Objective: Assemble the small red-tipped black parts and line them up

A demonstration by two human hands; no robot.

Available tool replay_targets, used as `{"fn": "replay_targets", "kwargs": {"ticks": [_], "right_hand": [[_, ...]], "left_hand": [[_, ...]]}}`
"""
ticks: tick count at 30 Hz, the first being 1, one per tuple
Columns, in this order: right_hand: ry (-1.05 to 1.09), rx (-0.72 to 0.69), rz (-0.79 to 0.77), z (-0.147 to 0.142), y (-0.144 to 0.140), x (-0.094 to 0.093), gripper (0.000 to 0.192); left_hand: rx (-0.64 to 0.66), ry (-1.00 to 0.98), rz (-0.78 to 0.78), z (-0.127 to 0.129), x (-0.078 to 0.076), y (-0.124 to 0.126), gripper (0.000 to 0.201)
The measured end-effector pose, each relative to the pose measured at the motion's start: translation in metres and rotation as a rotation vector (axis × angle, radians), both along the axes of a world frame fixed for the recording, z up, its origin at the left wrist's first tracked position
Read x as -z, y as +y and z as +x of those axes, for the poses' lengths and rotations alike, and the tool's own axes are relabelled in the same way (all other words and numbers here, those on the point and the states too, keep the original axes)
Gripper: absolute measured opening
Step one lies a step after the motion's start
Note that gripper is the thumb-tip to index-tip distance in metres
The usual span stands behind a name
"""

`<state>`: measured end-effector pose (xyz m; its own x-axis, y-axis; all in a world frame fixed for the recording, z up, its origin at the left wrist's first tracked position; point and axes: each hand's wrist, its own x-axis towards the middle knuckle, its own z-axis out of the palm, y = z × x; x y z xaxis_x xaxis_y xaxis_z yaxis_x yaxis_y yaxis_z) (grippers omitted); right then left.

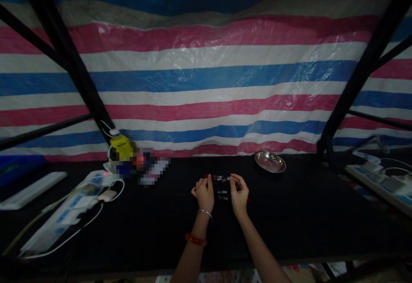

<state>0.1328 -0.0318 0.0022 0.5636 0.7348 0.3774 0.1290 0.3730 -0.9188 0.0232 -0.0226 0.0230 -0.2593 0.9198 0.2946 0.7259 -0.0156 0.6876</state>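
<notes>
My left hand, with a silver bangle and a red bracelet on its wrist, is closed with the thumb forward. Its fingertips pinch a slim, dark, shiny stick-like piece with a red end. Opposite it, my right hand is closed, thumb and fingers pinching the clear, shiny end of what looks like the same line. A bit of red shows beyond my right hand's outer edge. Below, between the hands, lie small dark pieces with silvery marks on the black table. Their exact kind is too small and dim to tell.
A round metal dish stands at the back right of the black table. Power strips with cables and a yellow bottle are at left. Black frame posts rise on both sides before a striped sheet.
</notes>
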Motion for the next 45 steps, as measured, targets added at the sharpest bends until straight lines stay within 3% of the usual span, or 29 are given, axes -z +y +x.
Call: {"fn": "replay_targets", "kwargs": {"ticks": [8,19,31,40,45], "right_hand": [[-0.258,0.010,-0.064,-0.002,-0.001,0.004,0.030],[-0.468,0.008,-0.281,0.001,0.000,0.006,0.025],[-0.639,0.064,-0.469,0.002,0.002,0.010,0.021],[-0.661,0.072,-0.484,0.001,0.002,0.013,0.020],[-0.592,0.109,-0.372,0.002,0.000,0.009,0.029]], "left_hand": [[-0.195,0.019,-0.179,-0.012,-0.001,0.005,0.048],[-0.178,0.271,-0.223,-0.018,-0.002,0.007,0.052],[-0.179,0.356,-0.239,-0.018,0.004,0.010,0.042],[-0.177,0.393,-0.283,-0.019,0.004,0.010,0.038],[-0.202,0.373,-0.287,-0.019,0.004,0.010,0.034]]}}
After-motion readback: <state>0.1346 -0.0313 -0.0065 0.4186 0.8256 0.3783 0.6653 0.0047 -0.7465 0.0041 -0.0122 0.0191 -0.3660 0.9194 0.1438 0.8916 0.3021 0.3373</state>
